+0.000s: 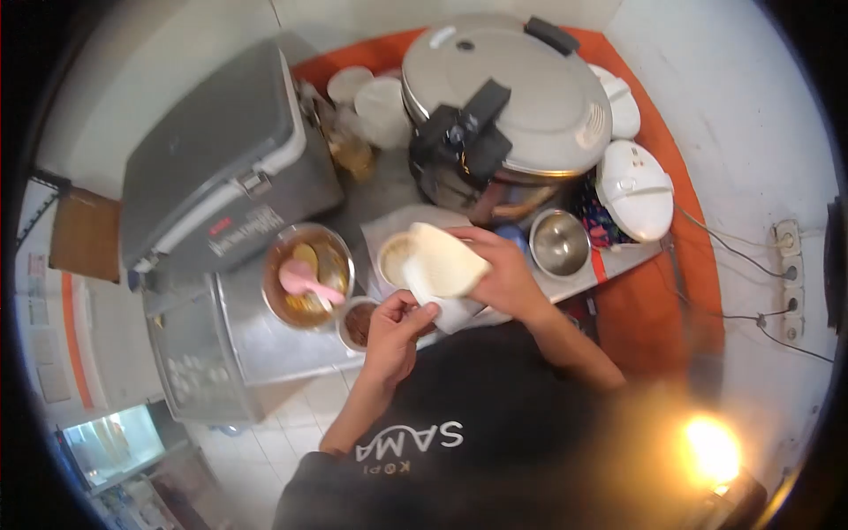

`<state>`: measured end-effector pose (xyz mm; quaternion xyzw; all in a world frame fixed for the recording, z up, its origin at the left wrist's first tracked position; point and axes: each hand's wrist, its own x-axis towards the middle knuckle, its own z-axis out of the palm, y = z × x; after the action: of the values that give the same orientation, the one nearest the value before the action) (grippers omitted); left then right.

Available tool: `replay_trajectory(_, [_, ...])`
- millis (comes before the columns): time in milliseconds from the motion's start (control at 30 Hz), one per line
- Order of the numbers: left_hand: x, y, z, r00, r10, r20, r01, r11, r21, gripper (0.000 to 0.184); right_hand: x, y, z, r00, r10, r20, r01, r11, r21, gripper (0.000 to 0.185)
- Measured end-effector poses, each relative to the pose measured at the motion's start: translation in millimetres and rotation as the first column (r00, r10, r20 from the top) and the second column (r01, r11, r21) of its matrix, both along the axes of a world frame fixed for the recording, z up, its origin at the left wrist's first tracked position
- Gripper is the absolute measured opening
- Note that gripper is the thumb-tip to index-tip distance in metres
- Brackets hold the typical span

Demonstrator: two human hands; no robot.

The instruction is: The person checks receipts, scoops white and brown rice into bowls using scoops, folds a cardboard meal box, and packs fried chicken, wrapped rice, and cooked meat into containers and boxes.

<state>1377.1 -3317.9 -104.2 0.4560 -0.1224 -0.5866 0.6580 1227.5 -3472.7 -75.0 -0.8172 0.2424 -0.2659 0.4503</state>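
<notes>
A thick cream-coloured slice, like bread (pixel 446 261), rests in my right hand (pixel 510 272), whose fingers wrap round its far side. My left hand (pixel 392 334) pinches a white paper or wrapper (pixel 444 311) at the slice's lower edge. Just beyond the slice stands a small bowl with pale contents (pixel 395 258), partly covered by it. Beside my left hand is a small bowl of brown bits (pixel 359 324). Further left, a metal bowl (pixel 276 299) holds a pink scoop (pixel 305 280) and something yellow.
A large steel pot with a lid (pixel 521 97) stands at the back. A grey cooler box (pixel 221 159) is at the left. An empty metal bowl (pixel 560 243) and a white lidded container (pixel 633 192) sit at the right. Cables (pixel 738 247) run to wall sockets.
</notes>
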Motion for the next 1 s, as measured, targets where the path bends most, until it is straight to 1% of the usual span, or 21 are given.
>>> replay_trajectory(67, [-8, 16, -12, 0.976, -0.114, -0.187, 0.132, 0.988, 0.087, 0.015, -1, -3, -13, 0.971, 0.193, -0.14, -0.186, 0.981, 0.057, 0.051])
replay_trajectory(100, [-7, 19, -14, 0.968, -0.14, -0.208, 0.16, 0.984, 0.079, 0.015, 1, -1, -13, 0.964, 0.245, -0.1, -0.229, 0.962, 0.151, 0.059])
replay_trajectory(200, [1, 25, -17, 0.954, -0.194, -0.228, 0.213, 0.975, 0.061, 0.014, 1, 3, -20, 0.96, 0.257, -0.115, -0.214, 0.932, 0.293, 0.06])
replay_trajectory(233, [2, 27, -19, 0.955, -0.201, -0.218, 0.217, 0.975, 0.054, 0.014, 2, 4, -22, 0.96, 0.261, -0.106, -0.223, 0.934, 0.279, 0.063])
replay_trajectory(267, [2, 28, -21, 0.955, -0.212, -0.206, 0.226, 0.973, 0.046, 0.014, 3, 7, -21, 0.959, 0.259, -0.12, -0.212, 0.928, 0.306, 0.064])
replay_trajectory(367, [3, 27, -31, 0.944, -0.21, -0.253, 0.221, 0.975, 0.015, 0.016, 1, 12, -16, 0.961, 0.229, -0.153, -0.161, 0.919, 0.361, 0.068])
replay_trajectory(467, [2, 26, -41, 0.948, -0.199, -0.25, 0.213, 0.976, 0.034, 0.019, -5, 15, -20, 0.965, 0.195, -0.176, -0.115, 0.916, 0.385, 0.07])
replay_trajectory(567, [3, 16, -28, 0.973, -0.207, -0.1, 0.213, 0.976, 0.054, 0.02, -8, 14, -20, 0.958, 0.191, -0.214, -0.083, 0.9, 0.428, 0.069])
replay_trajectory(667, [10, 16, -31, 0.967, -0.232, -0.107, 0.241, 0.967, 0.082, 0.022, -9, 16, -20, 0.964, 0.166, -0.208, -0.053, 0.886, 0.461, 0.068])
replay_trajectory(767, [10, 14, -33, 0.975, -0.194, -0.109, 0.207, 0.97, 0.124, 0.017, -15, 16, -34, 0.977, 0.139, -0.161, -0.035, 0.851, 0.524, 0.066])
replay_trajectory(867, [18, 13, -31, 0.997, -0.049, -0.064, 0.058, 0.987, 0.148, 0.01, -27, 12, -46, 0.988, 0.117, -0.103, -0.026, 0.777, 0.629, 0.065])
replay_trajectory(900, [23, 12, -31, 1.0, 0.019, 0.005, -0.019, 0.992, 0.128, 0.005, -33, 11, -47, 0.992, 0.097, -0.078, -0.022, 0.753, 0.658, 0.064])
replay_trajectory(967, [44, 15, -40, 0.993, 0.114, 0.041, -0.118, 0.985, 0.124, 0.005, -43, 11, -58, 0.998, 0.049, -0.029, -0.016, 0.725, 0.689, 0.061])
replay_trajectory(1000, [44, 9, -35, 0.972, 0.196, 0.132, -0.209, 0.974, 0.092, 0.005, -46, 12, -60, 1.0, 0.025, 0.01, -0.025, 0.705, 0.709, 0.06])
